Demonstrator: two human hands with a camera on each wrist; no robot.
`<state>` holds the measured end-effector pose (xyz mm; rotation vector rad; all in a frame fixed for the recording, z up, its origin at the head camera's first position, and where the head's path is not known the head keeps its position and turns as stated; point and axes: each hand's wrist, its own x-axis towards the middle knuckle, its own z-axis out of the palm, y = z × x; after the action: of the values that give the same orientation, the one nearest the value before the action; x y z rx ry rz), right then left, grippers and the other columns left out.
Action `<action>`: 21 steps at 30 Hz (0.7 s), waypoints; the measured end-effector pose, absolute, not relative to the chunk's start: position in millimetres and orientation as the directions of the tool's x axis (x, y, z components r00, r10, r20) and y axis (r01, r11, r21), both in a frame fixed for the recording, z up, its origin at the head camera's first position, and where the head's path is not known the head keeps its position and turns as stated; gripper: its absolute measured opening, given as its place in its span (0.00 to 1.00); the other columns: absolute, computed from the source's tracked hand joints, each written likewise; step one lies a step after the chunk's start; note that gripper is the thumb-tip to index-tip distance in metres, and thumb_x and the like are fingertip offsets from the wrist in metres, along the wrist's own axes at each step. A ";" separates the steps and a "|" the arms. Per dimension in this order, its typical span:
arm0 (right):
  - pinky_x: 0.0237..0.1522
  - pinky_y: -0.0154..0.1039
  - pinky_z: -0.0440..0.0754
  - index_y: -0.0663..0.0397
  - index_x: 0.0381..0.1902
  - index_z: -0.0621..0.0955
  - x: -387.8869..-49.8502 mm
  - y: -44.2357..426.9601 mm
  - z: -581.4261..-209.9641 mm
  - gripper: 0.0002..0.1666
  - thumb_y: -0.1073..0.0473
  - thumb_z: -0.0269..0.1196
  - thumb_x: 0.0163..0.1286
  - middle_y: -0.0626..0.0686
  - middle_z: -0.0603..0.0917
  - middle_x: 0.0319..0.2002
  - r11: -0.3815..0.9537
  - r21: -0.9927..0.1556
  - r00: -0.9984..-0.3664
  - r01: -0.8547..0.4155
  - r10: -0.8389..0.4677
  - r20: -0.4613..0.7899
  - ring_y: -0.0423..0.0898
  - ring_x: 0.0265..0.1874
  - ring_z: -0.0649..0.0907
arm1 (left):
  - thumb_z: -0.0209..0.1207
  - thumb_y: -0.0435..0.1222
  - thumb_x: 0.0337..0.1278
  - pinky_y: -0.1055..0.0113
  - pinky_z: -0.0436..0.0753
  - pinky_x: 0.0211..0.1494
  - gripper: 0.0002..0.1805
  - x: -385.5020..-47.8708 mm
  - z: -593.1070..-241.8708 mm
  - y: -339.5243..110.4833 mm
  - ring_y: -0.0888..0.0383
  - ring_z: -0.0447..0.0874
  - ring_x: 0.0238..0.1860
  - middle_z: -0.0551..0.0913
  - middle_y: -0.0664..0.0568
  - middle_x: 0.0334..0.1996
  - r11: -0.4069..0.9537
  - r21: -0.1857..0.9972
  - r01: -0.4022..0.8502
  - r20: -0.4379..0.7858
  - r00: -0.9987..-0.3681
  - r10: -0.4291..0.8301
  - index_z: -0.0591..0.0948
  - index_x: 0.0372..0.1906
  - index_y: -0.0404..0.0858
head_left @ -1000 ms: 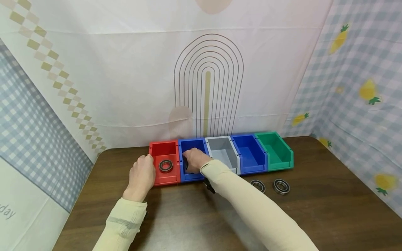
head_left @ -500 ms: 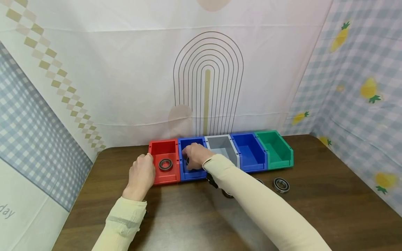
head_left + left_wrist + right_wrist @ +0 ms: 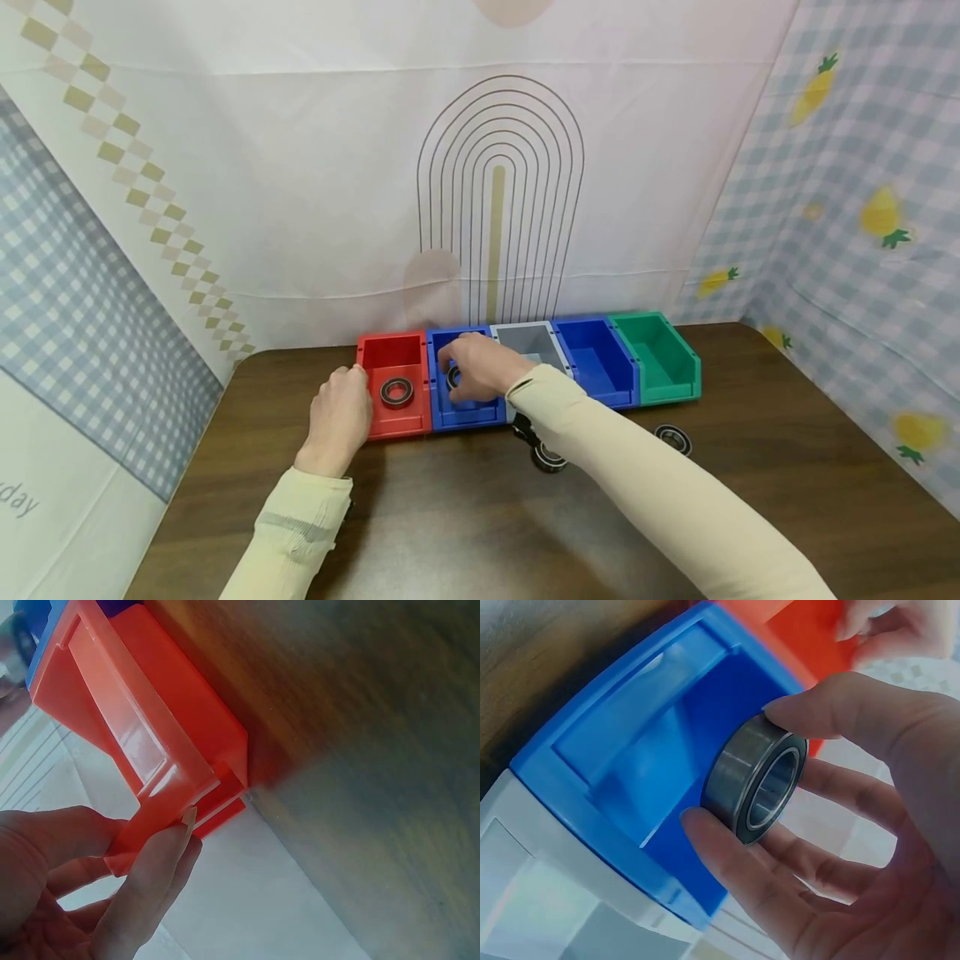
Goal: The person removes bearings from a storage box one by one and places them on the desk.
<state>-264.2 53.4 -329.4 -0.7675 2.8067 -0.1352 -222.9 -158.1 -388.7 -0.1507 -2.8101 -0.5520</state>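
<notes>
My left hand (image 3: 340, 421) grips the left side wall of the red bin (image 3: 392, 427); in the left wrist view, thumb and fingers (image 3: 154, 874) pinch the red bin's wall (image 3: 191, 712). A bearing (image 3: 396, 392) lies flat inside that bin. Over the left blue bin (image 3: 468, 417), my right hand (image 3: 483, 367) holds another bearing (image 3: 453, 377). The right wrist view shows this bearing (image 3: 756, 780) tilted between thumb and fingers, above the floor of the blue bin (image 3: 641, 765). Whether it touches the bin, I cannot tell.
A grey bin (image 3: 531, 335), a second blue bin (image 3: 600, 367) and a green bin (image 3: 660, 367) continue the row rightward. On the wooden table (image 3: 450, 517) lie a bearing (image 3: 549, 458) beside my right wrist and another (image 3: 673, 439) before the green bin.
My right hand has risen slightly and shifted right with its bearing. Its forearm now hides one table bearing and uncovers another nearer the wrist. My left hand has stayed at the red bin.
</notes>
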 end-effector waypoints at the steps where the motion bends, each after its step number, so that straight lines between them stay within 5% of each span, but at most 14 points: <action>1: 0.51 0.40 0.82 0.46 0.55 0.83 -261.5 54.3 -327.5 0.22 0.51 0.72 0.63 0.50 0.84 0.52 0.857 -0.145 -0.836 -0.495 -0.515 -0.188 0.45 0.48 0.79 | 0.53 0.26 0.66 0.42 0.85 0.33 0.09 -223.1 -388.6 -157.8 0.34 0.84 0.29 0.78 0.35 0.27 0.922 0.355 0.154 0.288 -0.957 0.049 0.82 0.38 0.24; 21: 0.50 0.42 0.86 0.42 0.57 0.83 -213.5 65.5 -337.9 0.24 0.50 0.74 0.63 0.50 0.82 0.55 0.829 -0.190 -0.798 -0.525 -0.558 -0.227 0.45 0.51 0.80 | 0.53 0.25 0.65 0.42 0.85 0.31 0.09 -223.6 -388.7 -156.9 0.35 0.84 0.28 0.78 0.35 0.27 0.923 0.353 0.151 0.288 -0.956 0.046 0.81 0.36 0.24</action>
<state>-213.5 65.5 -337.9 -0.8274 2.7380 -0.1699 -223.6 -156.9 -388.7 -0.1468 -2.8073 -0.5463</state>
